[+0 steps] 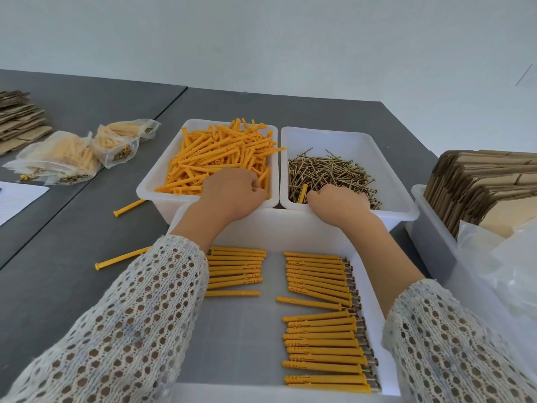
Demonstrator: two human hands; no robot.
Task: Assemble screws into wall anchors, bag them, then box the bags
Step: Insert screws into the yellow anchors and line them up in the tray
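Head view: the left hand (pixel 232 190) reaches into the white bin (pixel 151 181) heaped with loose yellow wall anchors (pixel 220 152), fingers curled down among the anchors at the bin's near right corner; its grip is closed into the pile, but whether it holds an anchor cannot be told. The right hand (pixel 338 203) is in the neighbouring white bin (pixel 401 181) of brass screws (pixel 328 170), fingers curled at the near edge of the screw heap; what its grip holds is hidden. One stray anchor (pixel 302 193) stands in the screw bin just left of that hand. Nearer the person, a wide white tray (pixel 232 330) holds rows of assembled anchors with screws (pixel 325 341), below both forearms. Filled bags (pixel 66 158) lie on the grey surface (pixel 72 228) at far left, and two loose anchors (pixel 122 258) rest beside the tray. Flat cardboard (pixel 479 184) stands in a bin at right.
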